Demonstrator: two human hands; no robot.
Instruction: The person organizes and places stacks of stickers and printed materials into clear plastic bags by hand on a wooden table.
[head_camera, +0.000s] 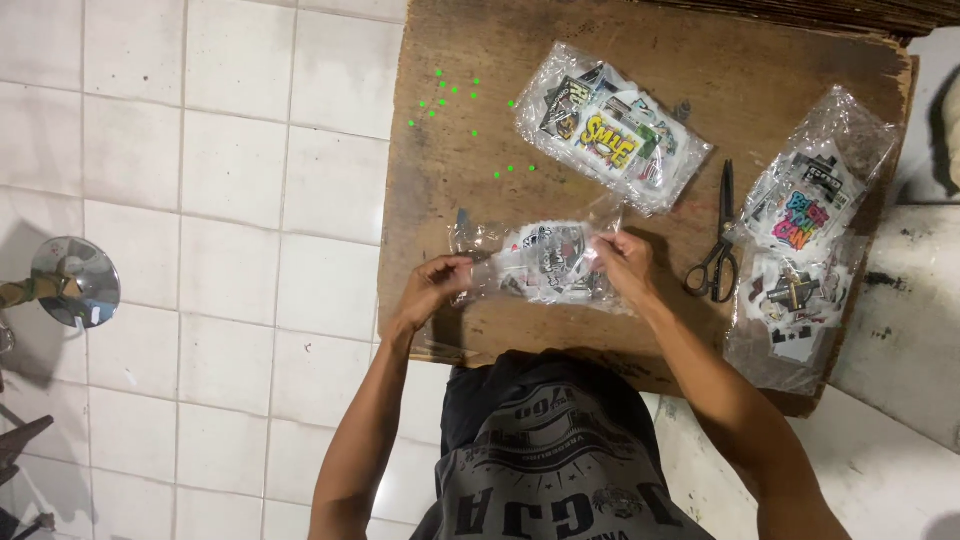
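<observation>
Pinching opposite ends of a crinkled clear plastic bag of printed stickers (545, 262), both hands are closed on its thin film: the left hand (436, 288) grips the left edge with fingers curled, and the right hand (622, 262) nips the right edge between thumb and fingertips. The bag sits just above the near middle of a worn brown wooden worktop (480, 60), whose surface is scuffed and streaked, with a chipped near edge.

Right of the right hand lie black metal scissors (718, 250), blades shut and pointing far, loops toward the near side. Further right, a large glossy transparent bag of mixed stickers (800, 250) stretches along the worktop's right edge, wrinkled and shiny. At the far middle, a second flat clear packet of colourful stickers (612, 125) lies at a slant, well apart from the hands.

Left of the worktop spreads a floor of square white glazed tiles (200, 200), and on it, at the far left, stands a round shiny metal disc (75, 282).
</observation>
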